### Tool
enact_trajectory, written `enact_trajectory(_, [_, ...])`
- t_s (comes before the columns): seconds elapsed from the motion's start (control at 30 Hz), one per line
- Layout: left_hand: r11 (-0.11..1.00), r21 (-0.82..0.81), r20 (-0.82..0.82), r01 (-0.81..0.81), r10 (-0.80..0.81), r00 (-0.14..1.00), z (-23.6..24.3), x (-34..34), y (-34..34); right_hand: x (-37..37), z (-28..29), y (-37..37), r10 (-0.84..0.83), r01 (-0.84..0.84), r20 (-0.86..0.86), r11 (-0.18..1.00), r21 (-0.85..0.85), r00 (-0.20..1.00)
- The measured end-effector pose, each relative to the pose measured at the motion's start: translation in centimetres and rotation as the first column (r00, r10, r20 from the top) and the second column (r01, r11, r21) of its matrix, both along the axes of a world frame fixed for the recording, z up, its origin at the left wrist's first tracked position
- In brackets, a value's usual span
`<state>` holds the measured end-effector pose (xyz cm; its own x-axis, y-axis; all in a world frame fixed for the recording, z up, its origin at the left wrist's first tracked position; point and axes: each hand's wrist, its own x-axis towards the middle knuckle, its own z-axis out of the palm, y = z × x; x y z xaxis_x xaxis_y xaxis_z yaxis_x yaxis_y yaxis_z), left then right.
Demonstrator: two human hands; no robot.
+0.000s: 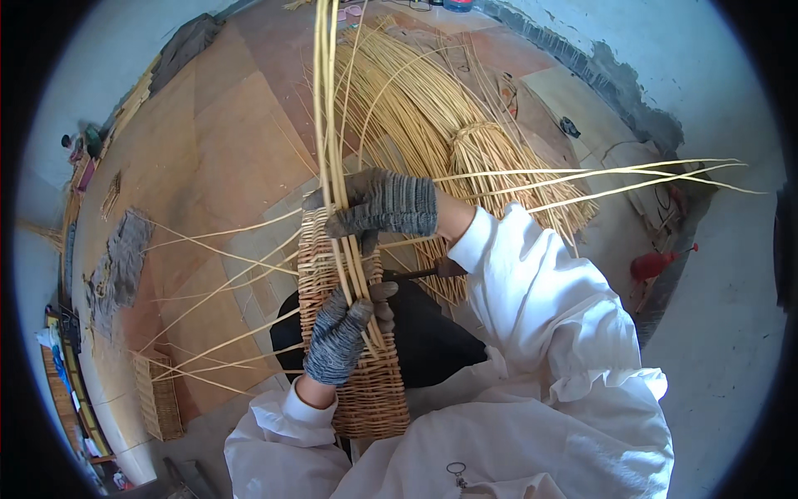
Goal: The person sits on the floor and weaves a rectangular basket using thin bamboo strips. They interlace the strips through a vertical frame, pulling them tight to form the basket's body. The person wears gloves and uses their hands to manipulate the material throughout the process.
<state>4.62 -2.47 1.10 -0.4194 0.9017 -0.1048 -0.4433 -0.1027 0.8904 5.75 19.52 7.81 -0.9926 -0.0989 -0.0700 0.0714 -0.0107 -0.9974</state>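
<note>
A long woven wicker piece lies upright between my arms, with loose pale rods sticking out to both sides. Several long rods run up along its face past the top. My left hand wears a grey knit glove and is closed on these rods at the middle of the woven piece. My right hand, in a similar glove, is closed round the rods at the upper end, its fingers over them. A dark tool shaft shows just right of the piece; its far part is partly hidden. Dark cloth is beneath.
A large bundle of pale rods lies ahead and to the right. A small wicker basket and grey cloth scraps are on the tiled floor at left. A red container sits by the right wall; clutter lines the left wall.
</note>
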Motion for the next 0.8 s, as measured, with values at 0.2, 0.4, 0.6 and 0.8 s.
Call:
enact_trajectory(0.2, [0.992, 0.123, 0.168, -0.004, -0.017, 0.986, 0.1, 0.2, -0.4, -0.4, -0.2, 0.3, 0.127, -0.095, -0.251, 0.986, 0.138, 0.960])
enact_trajectory(0.4, [0.961, -0.085, -0.466, -0.265, 0.196, 0.863, -0.1, 0.3, 0.6, -0.1, -1.7, 1.5, 0.142, -0.165, -0.148, 0.973, -0.160, 0.979])
enact_trajectory(0.6, [0.999, -0.029, -0.121, -0.039, 0.035, 0.992, 0.9, 0.8, 1.6, 0.6, -1.6, 2.1, 0.126, -0.194, -0.331, 0.964, -0.181, 0.935])
enact_trajectory(0.8, [1.000, -0.020, -0.188, -0.002, -0.001, 0.982, 2.4, 0.5, 1.6, 1.3, -2.0, 2.6, 0.208, -0.310, -0.408, 0.929, -0.202, 0.889])
